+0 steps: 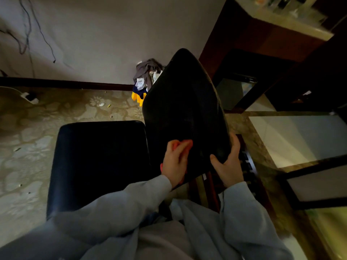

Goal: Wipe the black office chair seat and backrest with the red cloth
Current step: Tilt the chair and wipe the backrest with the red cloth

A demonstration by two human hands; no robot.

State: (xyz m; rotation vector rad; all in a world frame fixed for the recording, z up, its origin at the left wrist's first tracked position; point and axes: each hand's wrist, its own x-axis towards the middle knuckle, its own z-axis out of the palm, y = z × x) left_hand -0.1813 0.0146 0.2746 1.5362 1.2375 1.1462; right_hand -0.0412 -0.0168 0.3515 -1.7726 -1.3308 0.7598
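The black office chair fills the middle of the head view: its seat [97,162] lies to the left and its backrest [184,109] rises in the centre. My left hand [175,162] presses the red cloth [185,144] flat against the lower front of the backrest; only slivers of the cloth show around my fingers. My right hand [228,164] grips the right edge of the backrest near its top corner, thumb on the front and fingers behind it. Grey sleeves cover both arms.
A pile of clothes [145,79] lies on the patterned floor behind the chair by the wall. Dark wooden furniture [262,44] stands at the right, with a glass-topped table [300,139] beside the chair. Cables hang on the wall at the far left.
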